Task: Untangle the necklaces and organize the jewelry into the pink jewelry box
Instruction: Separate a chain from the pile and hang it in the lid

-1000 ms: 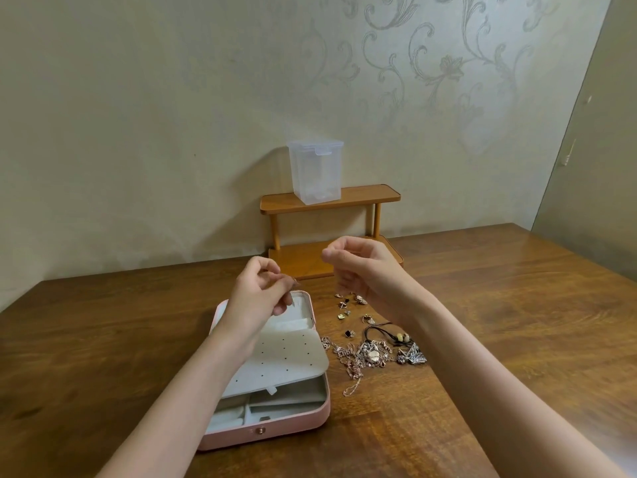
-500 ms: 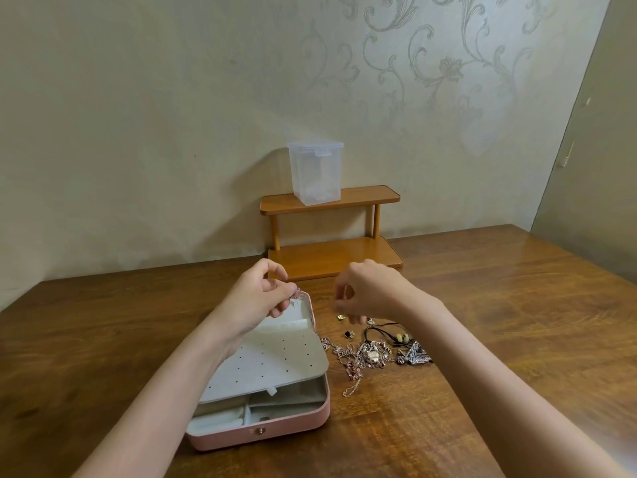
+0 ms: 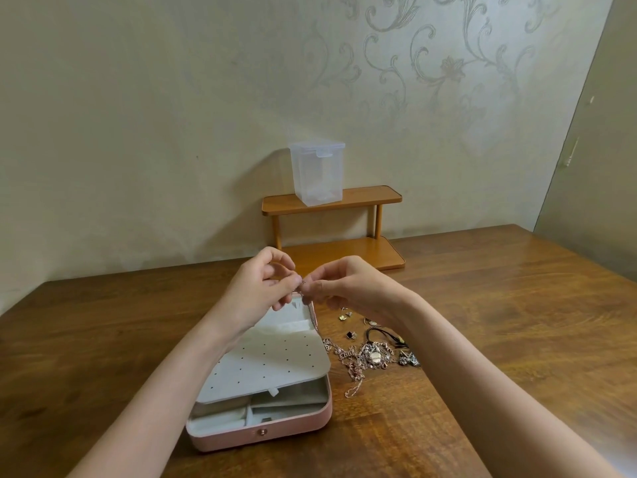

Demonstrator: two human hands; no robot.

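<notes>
My left hand (image 3: 256,288) and right hand (image 3: 339,288) both pinch one thin rose-gold chain (image 3: 312,313) above the open pink jewelry box (image 3: 262,434); tugging could tighten its knot or drag the tangled silver and rose-gold necklace pile (image 3: 365,357).

left hand (image 3: 256,288) and right hand (image 3: 348,286) raised together, fingertips meeting, fingers curled in a pinch, forearms converging

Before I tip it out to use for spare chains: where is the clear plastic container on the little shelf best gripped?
Grip the clear container around its flat side walls, below the lid, coming from the front. It stands upright on the top board of the wooden shelf against the wall, so the back is blocked. The tab at the lid's front might pop open, so avoid lifting there.
</notes>
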